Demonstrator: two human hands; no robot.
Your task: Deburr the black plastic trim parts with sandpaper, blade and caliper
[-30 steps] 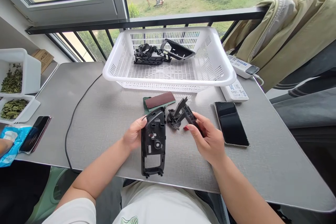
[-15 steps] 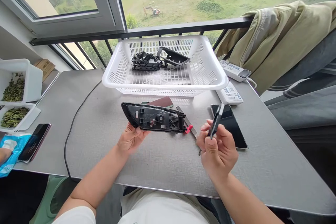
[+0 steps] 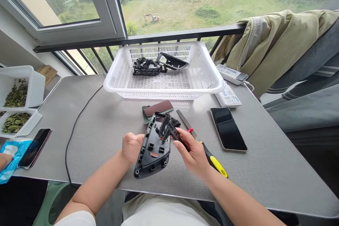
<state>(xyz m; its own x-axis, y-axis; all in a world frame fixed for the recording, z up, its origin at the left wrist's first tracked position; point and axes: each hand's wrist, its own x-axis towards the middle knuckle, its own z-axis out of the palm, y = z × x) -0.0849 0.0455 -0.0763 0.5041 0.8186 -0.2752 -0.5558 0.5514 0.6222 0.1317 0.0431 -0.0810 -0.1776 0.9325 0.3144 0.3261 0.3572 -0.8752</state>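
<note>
My left hand (image 3: 133, 147) is closed on the left edge of a black plastic housing (image 3: 156, 153), a long tapered part with clips and slots along its face. The housing is tilted, its pointed end toward me. In my right hand (image 3: 192, 152) is a black caliper (image 3: 174, 132), its jaws over the upper part of the housing; whether they touch it I cannot tell. Partly behind my right hand lie a flat metal file blade (image 3: 184, 119), a small red piece (image 3: 190, 130) and a yellow-and-black handle (image 3: 217, 165). Sandpaper sheets (image 3: 160, 107) lie just beyond the housing.
A white plastic basket (image 3: 164, 93) with black plastic parts (image 3: 148, 67) stands at the back. A phone (image 3: 229, 129) and white boxes (image 3: 228, 95) are on the right. At left are a cable (image 3: 69, 141), another phone (image 3: 37, 146), leaf-filled tubs (image 3: 35, 88) and another person's hand (image 3: 4, 160) on a blue packet.
The housing has turned from lying sideways to pointing toward me. My right hand has brought the caliper left and down, over the housing. The yellow-and-black handle has come into sight.
</note>
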